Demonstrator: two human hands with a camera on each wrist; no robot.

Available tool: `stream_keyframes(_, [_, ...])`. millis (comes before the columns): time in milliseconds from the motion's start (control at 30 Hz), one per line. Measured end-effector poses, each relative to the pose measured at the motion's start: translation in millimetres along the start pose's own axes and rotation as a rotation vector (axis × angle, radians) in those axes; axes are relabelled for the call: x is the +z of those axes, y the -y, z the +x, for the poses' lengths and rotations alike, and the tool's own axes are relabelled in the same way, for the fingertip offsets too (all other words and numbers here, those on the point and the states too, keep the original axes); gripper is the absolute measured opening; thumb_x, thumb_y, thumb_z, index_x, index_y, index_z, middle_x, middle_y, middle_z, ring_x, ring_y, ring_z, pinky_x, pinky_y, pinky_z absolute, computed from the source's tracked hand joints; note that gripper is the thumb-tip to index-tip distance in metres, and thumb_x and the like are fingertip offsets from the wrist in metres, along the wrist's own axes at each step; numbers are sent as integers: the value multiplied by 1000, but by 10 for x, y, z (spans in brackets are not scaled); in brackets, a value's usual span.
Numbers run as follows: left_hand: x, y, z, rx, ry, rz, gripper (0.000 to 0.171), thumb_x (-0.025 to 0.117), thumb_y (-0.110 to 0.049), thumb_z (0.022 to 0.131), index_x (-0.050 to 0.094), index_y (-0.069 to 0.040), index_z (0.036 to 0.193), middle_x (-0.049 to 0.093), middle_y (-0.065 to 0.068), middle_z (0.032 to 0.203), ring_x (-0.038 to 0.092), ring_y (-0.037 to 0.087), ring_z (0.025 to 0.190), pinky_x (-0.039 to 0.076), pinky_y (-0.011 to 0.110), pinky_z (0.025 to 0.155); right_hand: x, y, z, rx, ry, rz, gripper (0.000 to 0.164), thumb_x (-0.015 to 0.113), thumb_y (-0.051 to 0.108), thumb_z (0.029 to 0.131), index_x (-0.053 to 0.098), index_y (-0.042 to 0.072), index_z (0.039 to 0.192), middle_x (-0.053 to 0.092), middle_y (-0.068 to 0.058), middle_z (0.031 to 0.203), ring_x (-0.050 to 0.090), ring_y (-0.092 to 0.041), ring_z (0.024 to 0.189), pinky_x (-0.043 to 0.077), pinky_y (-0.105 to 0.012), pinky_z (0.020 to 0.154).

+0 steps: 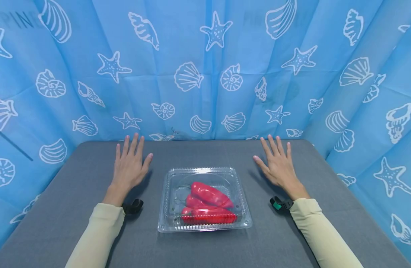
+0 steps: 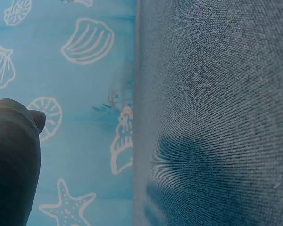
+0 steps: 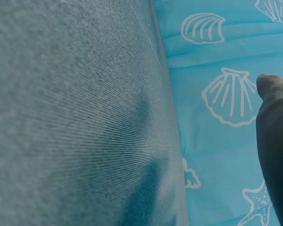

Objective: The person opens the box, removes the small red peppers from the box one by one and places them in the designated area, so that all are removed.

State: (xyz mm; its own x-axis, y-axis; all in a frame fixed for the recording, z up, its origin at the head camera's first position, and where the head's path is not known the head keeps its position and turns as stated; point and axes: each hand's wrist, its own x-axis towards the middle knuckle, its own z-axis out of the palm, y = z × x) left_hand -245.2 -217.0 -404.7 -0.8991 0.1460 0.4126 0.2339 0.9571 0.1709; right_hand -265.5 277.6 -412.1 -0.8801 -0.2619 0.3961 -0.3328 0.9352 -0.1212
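A clear plastic clamshell box [image 1: 205,227] with its lid down sits on the grey cloth at the middle of the table. Through the lid show several red peppers [image 1: 210,195], lying side by side. To the left of the box is my left hand [image 1: 129,167], palm down with straight, spread fingers, holding nothing. On the other side my right hand [image 1: 277,165] is likewise spread and holds nothing. Each wrist view catches part of a hand at its outer edge, the left hand [image 2: 14,155] and the right hand [image 3: 277,141], with shadows on the cloth.
The table [image 1: 205,253] wears a grey cloth. A blue curtain [image 1: 212,96] with white shells and starfish hangs behind its far edge and along both sides. Dark straps with small devices, left [image 1: 135,206] and right [image 1: 280,203], are on the wrists.
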Motion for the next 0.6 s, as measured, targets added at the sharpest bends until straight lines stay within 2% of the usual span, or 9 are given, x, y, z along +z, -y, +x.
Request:
stream_keyframes(100, [-14,-5,-14,2,-2,-4,69,42,-40,108,20,-1,160,12,22,167,-3,38,154,0,62,122,5,7,-9,-15,-8,5,77,40,56,105,20,10,162,16,-23,166,-1,-38,155,-8,-62,121])
stream_keyframes(267, [-21,-18,-15,16,-24,-34,67,46,-36,107,24,2,159,22,27,163,13,46,151,10,63,121,8,64,-12,-52,-26,68,73,46,50,104,26,7,161,22,-25,164,9,-43,153,1,-65,121])
stream_keyframes(433, [4,-55,-6,36,-52,-152,65,48,-32,107,28,6,156,32,31,157,26,49,146,21,62,119,16,170,-13,-80,-26,182,69,53,41,104,31,5,158,29,-26,160,22,-46,148,12,-67,119])
stream_keyframes(600, [32,-134,-17,8,0,-316,68,46,-39,107,26,0,158,32,27,159,28,47,146,25,64,117,8,284,-22,-73,28,332,65,55,35,104,34,5,157,35,-26,158,29,-46,145,22,-67,116])
